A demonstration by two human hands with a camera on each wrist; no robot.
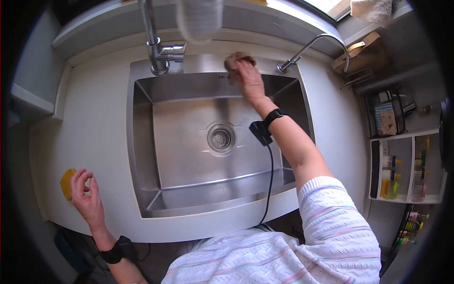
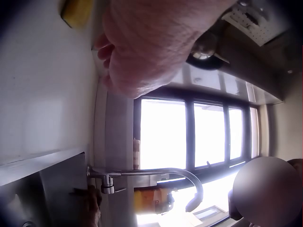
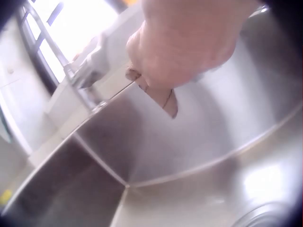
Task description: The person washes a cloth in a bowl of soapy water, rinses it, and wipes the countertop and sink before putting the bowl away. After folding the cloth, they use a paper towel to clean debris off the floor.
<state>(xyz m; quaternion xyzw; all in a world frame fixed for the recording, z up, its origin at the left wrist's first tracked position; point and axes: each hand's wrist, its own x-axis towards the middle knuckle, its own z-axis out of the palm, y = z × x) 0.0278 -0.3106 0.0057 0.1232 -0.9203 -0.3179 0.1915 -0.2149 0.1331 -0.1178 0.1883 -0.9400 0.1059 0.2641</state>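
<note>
At the back rim of the steel sink [image 1: 177, 137], my right hand [image 1: 250, 83] holds a bunched brown cloth [image 1: 232, 62] against the metal. A corner of that cloth [image 3: 169, 101] hangs down the sink's inner wall in the right wrist view; most of the rest is hidden by the hand. Over the left counter, my left hand [image 1: 88, 199] has its fingers loosely curled with nothing in them. Right beside its fingers lies a yellow sponge [image 1: 66, 184], which also shows as a yellow block [image 2: 78, 13] in the left wrist view.
A chrome faucet [image 1: 165, 53] rises behind the sink at left, and a thin curved tap [image 1: 326, 41] at right. A blurred white object [image 1: 201, 19] hangs near the top. Shelves with bottles [image 1: 402, 165] stand at the right. A black cable [image 1: 271, 189] trails from the right wrist.
</note>
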